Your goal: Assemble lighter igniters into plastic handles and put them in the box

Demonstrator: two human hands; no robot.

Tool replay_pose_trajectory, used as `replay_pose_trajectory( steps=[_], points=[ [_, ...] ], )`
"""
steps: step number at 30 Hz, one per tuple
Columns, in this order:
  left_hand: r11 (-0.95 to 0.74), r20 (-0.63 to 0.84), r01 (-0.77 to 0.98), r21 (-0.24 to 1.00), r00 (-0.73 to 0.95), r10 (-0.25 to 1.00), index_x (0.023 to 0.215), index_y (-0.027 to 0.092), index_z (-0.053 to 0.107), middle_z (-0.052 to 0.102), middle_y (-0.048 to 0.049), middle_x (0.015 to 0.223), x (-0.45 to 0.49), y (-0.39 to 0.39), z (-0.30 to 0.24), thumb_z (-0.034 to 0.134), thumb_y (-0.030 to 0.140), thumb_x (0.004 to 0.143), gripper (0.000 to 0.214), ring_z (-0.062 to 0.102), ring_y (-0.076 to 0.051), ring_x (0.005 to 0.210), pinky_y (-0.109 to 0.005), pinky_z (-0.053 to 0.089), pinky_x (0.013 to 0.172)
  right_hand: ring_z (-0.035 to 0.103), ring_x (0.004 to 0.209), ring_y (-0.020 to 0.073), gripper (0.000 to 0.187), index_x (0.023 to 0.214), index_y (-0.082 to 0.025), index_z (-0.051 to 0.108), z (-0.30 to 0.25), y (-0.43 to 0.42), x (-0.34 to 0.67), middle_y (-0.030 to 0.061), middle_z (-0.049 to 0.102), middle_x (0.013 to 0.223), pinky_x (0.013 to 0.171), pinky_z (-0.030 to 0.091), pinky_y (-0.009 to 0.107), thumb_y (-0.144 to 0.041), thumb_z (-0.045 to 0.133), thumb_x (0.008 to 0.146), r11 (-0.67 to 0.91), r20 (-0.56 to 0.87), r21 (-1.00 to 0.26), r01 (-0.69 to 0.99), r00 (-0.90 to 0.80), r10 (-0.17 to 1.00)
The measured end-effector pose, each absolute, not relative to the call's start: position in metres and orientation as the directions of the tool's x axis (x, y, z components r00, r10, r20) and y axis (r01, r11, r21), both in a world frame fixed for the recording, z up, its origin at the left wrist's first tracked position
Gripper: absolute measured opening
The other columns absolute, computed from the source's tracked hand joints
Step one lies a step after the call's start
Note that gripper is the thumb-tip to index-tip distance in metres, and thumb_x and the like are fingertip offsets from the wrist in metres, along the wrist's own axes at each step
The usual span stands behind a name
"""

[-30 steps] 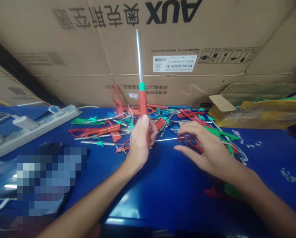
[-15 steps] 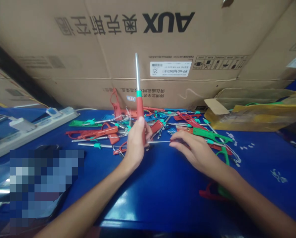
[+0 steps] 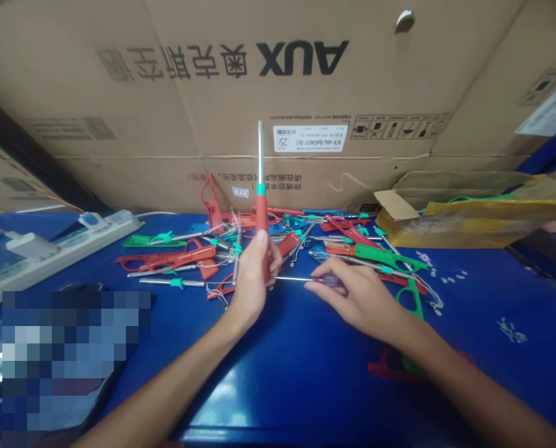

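My left hand [image 3: 254,274] is closed round the red handle of a long-nosed gas lighter [image 3: 262,214], held upright with its silver tube and green collar pointing up. My right hand [image 3: 352,292] grips the dark red, see-through handle of a screwdriver [image 3: 327,281]. The screwdriver's thin shaft runs level to the left and meets the lighter's handle inside my left hand; its tip is hidden there. Behind both hands lies a pile of red, green and blue lighter shells [image 3: 189,256], silver tubes with green collars [image 3: 166,282] and thin white wires.
A large cardboard box [image 3: 203,124] stands upright at the back. To the right is an open carton with yellow tape [image 3: 483,224]. White power strips with plugs [image 3: 73,249] lie at the left, near a blurred-out dark item [image 3: 73,367]. Small white bits [image 3: 511,331] are scattered at the right.
The whole view has shifted slightly, with most things now lower and a little to the left. Both hands keep their grips, and the screwdriver stays against the lighter.
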State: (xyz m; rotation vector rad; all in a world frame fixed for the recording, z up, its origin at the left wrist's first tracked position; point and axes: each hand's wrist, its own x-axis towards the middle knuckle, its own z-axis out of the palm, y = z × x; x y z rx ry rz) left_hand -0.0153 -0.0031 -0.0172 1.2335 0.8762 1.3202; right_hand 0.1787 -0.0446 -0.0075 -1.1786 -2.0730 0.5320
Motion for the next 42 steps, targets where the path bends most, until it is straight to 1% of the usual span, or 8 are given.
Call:
replay_pose_trajectory(
  steps=[5,14,18,22,25,32,39,42],
  points=[
    [-0.138,0.153,-0.139,0.981,0.1,0.983,0.072,0.02,0.043,0.037,0.005,0.059,-0.016,-0.005,-0.02,0.041,0.065,0.1,0.053,0.028,-0.008,0.046,-0.019,0.022,0.04,0.066,0.075,0.0156,0.024,0.084,-0.022,0.063,-0.008,-0.042,0.169,0.0001,0.069,0.081,0.071,0.052,0.029,-0.044,0.062,0.095,0.222,0.121,-0.873,0.435,-0.246,0.962],
    [-0.217,0.218,-0.046,0.975,0.021,0.976,0.072,0.019,0.044,0.039,0.0039,0.061,-0.021,-0.003,-0.021,0.04,0.064,0.1,0.053,0.035,-0.01,0.051,-0.02,0.028,0.046,0.069,0.08,0.018,0.026,0.105,-0.024,0.064,-0.018,-0.045,0.16,0.0007,0.073,0.088,0.072,0.052,0.03,-0.047,0.067,0.092,0.223,0.123,-0.846,0.484,-0.231,0.965],
    [-0.15,0.159,-0.134,0.98,0.059,0.985,0.075,0.02,0.045,0.038,0.0046,0.061,-0.02,-0.003,-0.025,0.04,0.068,0.099,0.053,0.031,-0.01,0.049,-0.02,0.023,0.043,0.073,0.086,0.0178,0.017,0.106,-0.025,0.068,-0.017,-0.045,0.165,0.0016,0.078,0.099,0.076,0.052,0.028,-0.038,0.06,0.099,0.493,0.34,-0.646,0.583,-0.358,0.869],
    [-0.149,0.167,-0.14,0.979,0.123,0.978,0.071,0.02,0.042,0.036,0.0047,0.059,-0.018,-0.007,-0.019,0.04,0.072,0.097,0.058,0.03,-0.009,0.049,-0.021,0.023,0.044,0.072,0.066,0.0186,0.032,0.103,-0.017,0.071,-0.022,-0.044,0.167,0.0038,0.076,0.079,0.058,0.045,0.029,-0.031,0.042,0.108,0.733,0.504,-0.028,0.68,-0.623,0.598],
    [-0.154,0.166,-0.095,0.983,0.133,0.977,0.077,0.02,0.045,0.038,0.005,0.062,-0.014,-0.014,-0.014,0.049,0.073,0.093,0.056,0.031,-0.009,0.051,-0.021,0.024,0.044,0.066,0.053,0.0165,0.039,0.096,-0.017,0.071,-0.026,-0.043,0.165,0.0013,0.071,0.067,0.053,0.038,0.03,-0.027,0.036,0.109,0.718,0.513,0.207,0.665,-0.698,0.499],
    [-0.118,0.138,-0.148,0.982,0.133,0.982,0.079,0.02,0.043,0.038,0.0049,0.065,-0.013,-0.01,-0.021,0.041,0.072,0.096,0.055,0.03,-0.008,0.052,-0.019,0.025,0.044,0.064,0.059,0.0165,0.041,0.076,-0.02,0.06,-0.014,-0.046,0.158,0.0011,0.067,0.064,0.061,0.037,0.03,-0.036,0.041,0.108,0.601,0.66,0.093,0.794,-0.501,0.56],
    [-0.141,0.159,-0.14,0.98,0.126,0.979,0.075,0.02,0.042,0.035,0.005,0.062,-0.012,-0.015,-0.022,0.038,0.07,0.098,0.056,0.03,-0.009,0.051,-0.02,0.024,0.044,0.06,0.055,0.0142,0.034,0.084,-0.02,0.063,-0.017,-0.053,0.163,-0.0012,0.065,0.065,0.056,0.029,0.033,-0.024,0.04,0.108,0.678,0.633,0.248,0.692,-0.646,0.427],
    [-0.193,0.208,-0.118,0.974,0.133,0.969,0.072,0.02,0.04,0.033,0.0044,0.063,-0.013,-0.021,-0.023,0.037,0.067,0.1,0.055,0.029,-0.01,0.053,-0.022,0.024,0.046,0.059,0.052,0.0137,0.036,0.082,-0.021,0.062,-0.021,-0.055,0.162,-0.0015,0.065,0.063,0.053,0.027,0.033,-0.025,0.038,0.109,0.695,0.604,0.139,0.705,-0.617,0.505]
  ],
)
